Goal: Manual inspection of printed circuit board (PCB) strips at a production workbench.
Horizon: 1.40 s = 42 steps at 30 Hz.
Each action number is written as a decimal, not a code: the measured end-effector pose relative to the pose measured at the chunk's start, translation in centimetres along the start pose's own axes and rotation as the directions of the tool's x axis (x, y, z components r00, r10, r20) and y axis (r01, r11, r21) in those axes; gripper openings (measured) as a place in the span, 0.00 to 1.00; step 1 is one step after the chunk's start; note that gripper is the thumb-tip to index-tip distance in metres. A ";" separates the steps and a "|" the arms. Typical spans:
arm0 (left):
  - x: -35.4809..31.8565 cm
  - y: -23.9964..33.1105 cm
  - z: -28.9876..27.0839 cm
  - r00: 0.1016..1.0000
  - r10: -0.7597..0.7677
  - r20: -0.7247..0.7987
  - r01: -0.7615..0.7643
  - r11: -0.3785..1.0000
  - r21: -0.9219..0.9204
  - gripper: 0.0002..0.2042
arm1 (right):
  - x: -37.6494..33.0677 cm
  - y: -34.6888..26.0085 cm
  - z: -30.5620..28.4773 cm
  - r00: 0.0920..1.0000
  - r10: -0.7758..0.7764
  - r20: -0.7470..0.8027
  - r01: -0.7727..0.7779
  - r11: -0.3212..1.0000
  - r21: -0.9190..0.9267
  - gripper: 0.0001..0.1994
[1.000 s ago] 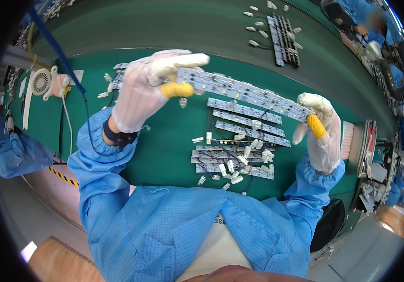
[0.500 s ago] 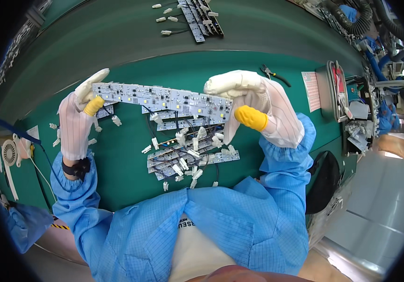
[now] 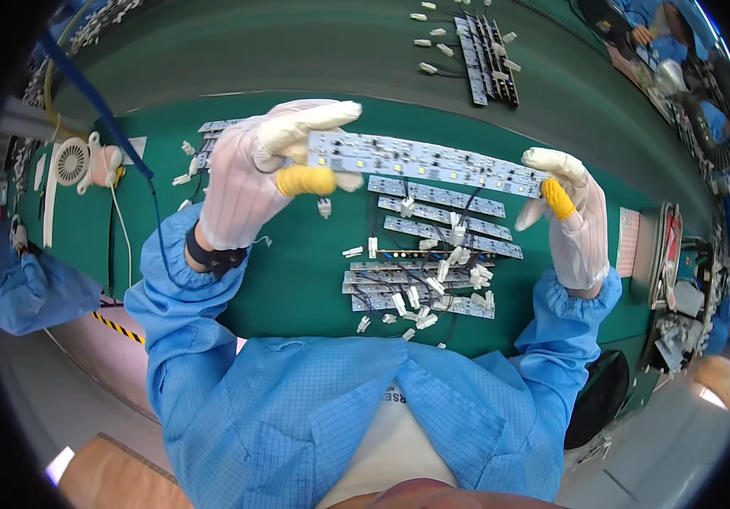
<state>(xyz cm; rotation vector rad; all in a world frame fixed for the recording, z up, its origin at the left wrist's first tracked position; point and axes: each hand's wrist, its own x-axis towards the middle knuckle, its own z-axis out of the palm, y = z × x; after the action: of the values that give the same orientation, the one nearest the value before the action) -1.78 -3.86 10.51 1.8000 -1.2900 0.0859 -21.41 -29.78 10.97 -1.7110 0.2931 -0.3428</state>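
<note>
Head view: the left hand (image 3: 250, 182) pinches one end of a long circuit strip (image 3: 428, 161) between gloved fingers and a yellow-capped thumb. The right hand (image 3: 573, 220) grasps the opposite end the same way. Both forearms, in blue sleeves, rise from the lower edge. The strip is held level above the green table (image 3: 297, 280). Below the strip lie more strips with white connectors (image 3: 424, 271). Left of the strip stands a small white fan (image 3: 70, 161).

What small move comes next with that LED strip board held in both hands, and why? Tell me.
Probably lower the LED strip board toward the mat. The left hand and right hand pinch its two ends, level above the wired strip boards on the green mat, so it hangs clear.
</note>
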 end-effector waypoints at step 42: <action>-0.2 -1.3 1.7 0.940 -0.248 0.233 0.311 0.352 -0.883 0.34 | 0.3 -0.4 1.1 0.995 0.076 0.062 -0.088 0.973 0.212 0.45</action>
<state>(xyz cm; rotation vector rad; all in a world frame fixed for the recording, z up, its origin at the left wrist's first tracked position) -1.58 -4.82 8.57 0.9703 -0.7334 -0.7674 -20.72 -28.86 11.18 -1.4890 0.2765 -0.2578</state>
